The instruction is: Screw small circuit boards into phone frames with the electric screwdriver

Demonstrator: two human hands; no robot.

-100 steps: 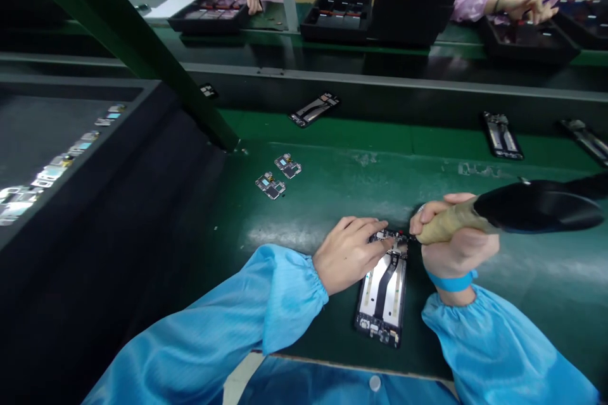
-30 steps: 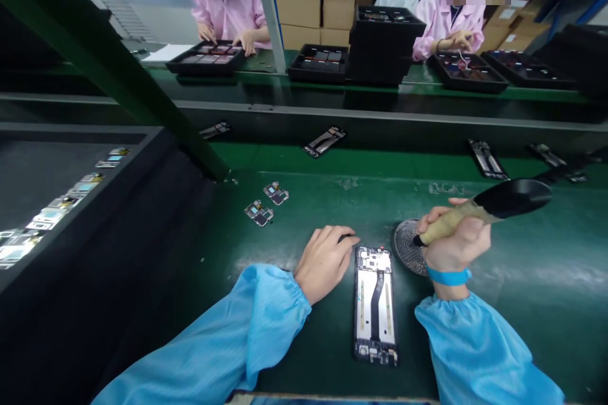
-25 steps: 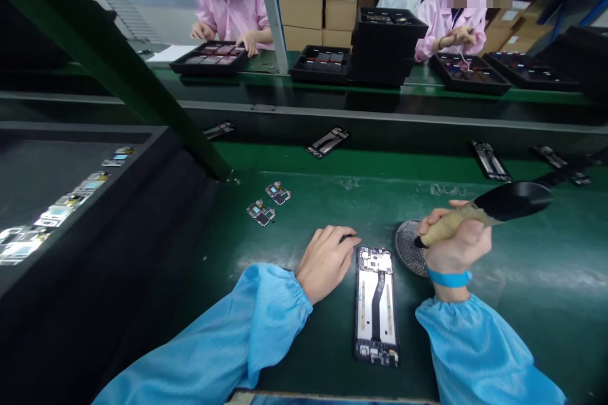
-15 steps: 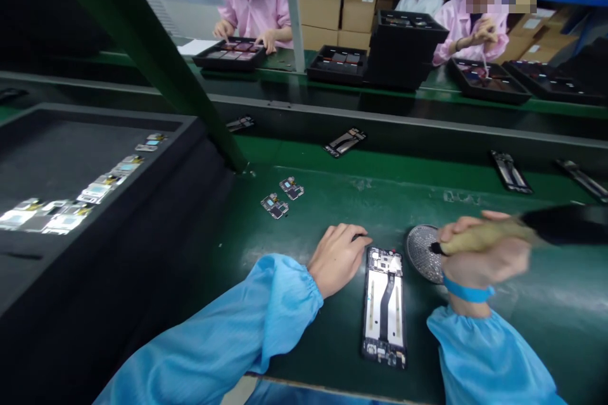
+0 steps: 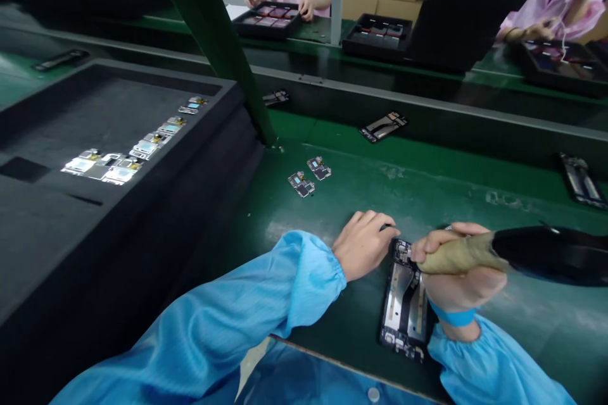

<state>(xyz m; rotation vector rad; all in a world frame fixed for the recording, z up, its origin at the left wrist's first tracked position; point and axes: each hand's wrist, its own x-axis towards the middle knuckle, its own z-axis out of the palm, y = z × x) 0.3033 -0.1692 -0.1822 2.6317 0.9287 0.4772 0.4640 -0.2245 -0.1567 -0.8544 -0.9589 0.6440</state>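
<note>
An opened phone frame (image 5: 403,304) lies lengthwise on the green bench mat in front of me. My right hand (image 5: 458,278) is wrapped round an electric screwdriver (image 5: 513,254) with a tan taped grip and black body, its tip down at the frame's top end. My left hand (image 5: 363,243) rests knuckles-up on the mat, fingers curled against the frame's top left corner. Both arms wear blue sleeves, and a blue strap circles the right wrist.
Two small circuit boards (image 5: 310,176) lie on the mat beyond my left hand. A black foam tray (image 5: 57,215) with several small parts (image 5: 137,152) stands at the left. More phone frames (image 5: 384,126) lie on the belt. Across it, people in pink coats work over black trays (image 5: 268,16).
My right hand has carried the screwdriver from the round screw dish onto the frame's top end, hiding the dish. The view has swung down and left. My left hand stays by the frame.
</note>
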